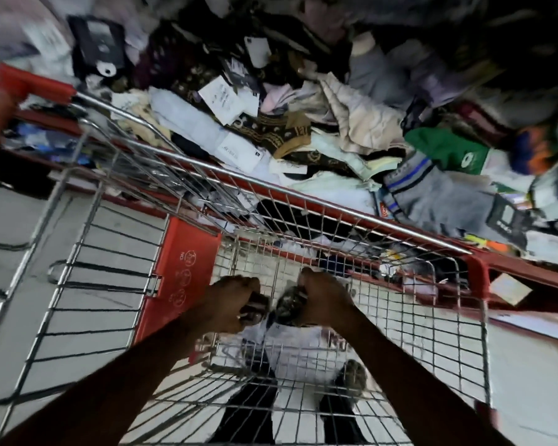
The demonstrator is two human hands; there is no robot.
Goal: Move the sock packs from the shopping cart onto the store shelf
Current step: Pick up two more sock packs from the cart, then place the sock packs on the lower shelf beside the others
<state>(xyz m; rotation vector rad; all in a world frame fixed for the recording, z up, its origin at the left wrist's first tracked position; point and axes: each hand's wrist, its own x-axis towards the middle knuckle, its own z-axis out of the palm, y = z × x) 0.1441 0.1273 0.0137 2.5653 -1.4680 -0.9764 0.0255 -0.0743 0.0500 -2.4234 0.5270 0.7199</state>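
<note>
While both hands are down inside the silver wire shopping cart (pixel 303 194) w/ red plastic corners, the step in hand looks like the pick-up: getting sock packs off the cart floor before carrying them over to the shelf.

Head view, only one given:
- left hand (pixel 231 304) is curled closed round a dark, blurry bundle (pixel 255 309), prob a sock pack; right hand (pixel 319 300) is likewise clenched on a dark patterned sock pack (pixel 289 305). The two bundles sit just beside each other, maybe touching; can't tell if it's one pack shared btwn both hands or two
- under the hands a white-wrapped pack (pixel 290 346) lies on the cart's wire floor, w/ another dark patterned bit (pixel 355 376) lower right, so more stock is left in there
- the red-edged store shelf (pixel 529 268) runs right along the cart's far side, heaped w/ a jumble of socks and card-labelled packs (pixel 271 123)

Next move, as I judge it: lift straight up till the packs clear the cart's far top rail (pixel 335 207), then go forward over it and set down on the heap.

Edges & room: wire walls close in on the hands front and right, red child-seat flap (pixel 181 272) to the left, so up is the only free way out. Shelf is v. full; the flatter pale patch near the cart looks the easiest landing, though packs could slide off the pile. Grey tiled floor (pixel 10 214) is open left of the cart
</note>
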